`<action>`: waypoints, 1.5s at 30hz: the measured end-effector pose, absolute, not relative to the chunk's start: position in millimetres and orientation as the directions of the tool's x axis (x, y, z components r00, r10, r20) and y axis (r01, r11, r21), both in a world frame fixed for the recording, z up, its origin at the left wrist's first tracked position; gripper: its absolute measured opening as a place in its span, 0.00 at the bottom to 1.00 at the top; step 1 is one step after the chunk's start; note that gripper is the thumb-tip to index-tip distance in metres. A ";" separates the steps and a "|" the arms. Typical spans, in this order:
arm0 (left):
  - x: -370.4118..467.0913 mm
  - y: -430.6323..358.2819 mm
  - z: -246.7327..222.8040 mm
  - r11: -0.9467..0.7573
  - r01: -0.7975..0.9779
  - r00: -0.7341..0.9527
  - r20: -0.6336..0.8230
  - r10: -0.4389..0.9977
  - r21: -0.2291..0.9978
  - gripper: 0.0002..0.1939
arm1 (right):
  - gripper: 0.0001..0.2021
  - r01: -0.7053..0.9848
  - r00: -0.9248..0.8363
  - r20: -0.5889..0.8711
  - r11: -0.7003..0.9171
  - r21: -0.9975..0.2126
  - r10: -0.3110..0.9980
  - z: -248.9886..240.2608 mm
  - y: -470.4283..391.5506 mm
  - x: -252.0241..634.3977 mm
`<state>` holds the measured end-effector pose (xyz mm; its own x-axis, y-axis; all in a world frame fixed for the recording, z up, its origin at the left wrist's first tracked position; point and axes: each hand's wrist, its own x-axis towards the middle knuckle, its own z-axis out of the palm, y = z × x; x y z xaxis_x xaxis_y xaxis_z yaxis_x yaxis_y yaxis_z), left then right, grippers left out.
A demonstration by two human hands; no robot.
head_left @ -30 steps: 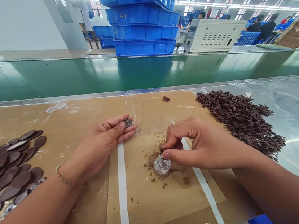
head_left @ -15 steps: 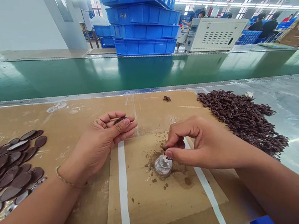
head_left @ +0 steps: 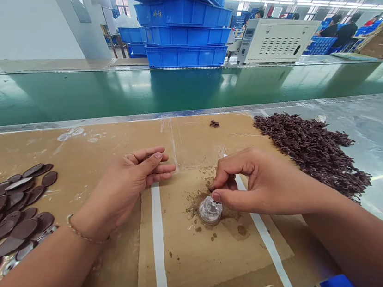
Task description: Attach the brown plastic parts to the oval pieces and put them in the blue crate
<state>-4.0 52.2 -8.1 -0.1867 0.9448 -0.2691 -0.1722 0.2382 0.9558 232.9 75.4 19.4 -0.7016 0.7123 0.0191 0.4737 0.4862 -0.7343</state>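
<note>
"What is nearest to us?"

"At the lower left, many dark oval pieces (head_left: 23, 229) lie in a loose pile, partly one over another. A bracelet (head_left: 84, 237) is on the left wrist."

"And the fingers?"

"The thumb of the left hand (head_left: 132, 173) lies against its bent fingers, while the lower fingers reach outward. I cannot tell if something is held inside. The right hand (head_left: 256, 182) is closed at the fingertips, pinching a small dark piece (head_left: 211, 189)."

"Where is this piece exactly?"

"It is just above the far edge of a small round dish (head_left: 210, 212) with whitish content. The dish stands on a cardboard sheet (head_left: 194, 265), between two white strips (head_left: 157, 242), with brown spots around it."

"What is farther?"

"To the right there is a big heap of thin dark pieces (head_left: 316, 152), and a tiny cluster (head_left: 214, 124) lies apart from it. Behind runs a green belt (head_left: 95, 97); beyond it are stacked blue crates (head_left: 184, 59) and a pale metal machine (head_left: 279, 41)."
</note>
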 end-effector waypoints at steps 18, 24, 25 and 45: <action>-1.4 42.2 -6.1 0.188 -0.296 0.025 -0.189 0.982 0.937 0.13 | 0.08 0.180 -0.552 0.053 0.180 -0.967 0.832 17.4 80.8 233.9; 1.0 42.9 -6.0 0.276 -0.222 0.003 -0.283 0.959 0.935 0.10 | 0.08 0.125 -0.524 0.089 0.180 -0.976 0.847 19.1 80.3 234.0; 1.6 42.7 -5.3 0.291 -0.223 0.006 -0.297 0.955 0.930 0.10 | 0.08 0.098 -0.516 0.096 0.169 -0.981 0.851 18.9 80.1 233.8; 22.0 19.8 7.7 0.218 -0.453 0.159 -0.163 0.974 0.864 0.16 | 0.12 -0.346 -0.521 0.180 -0.014 -0.938 0.834 9.7 73.5 201.5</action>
<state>22.0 19.8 7.7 0.1587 0.9738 -0.1629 -0.4532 0.2184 0.8642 201.5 73.5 9.7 -0.5208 0.8345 0.1800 -0.3463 -0.0138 -0.9380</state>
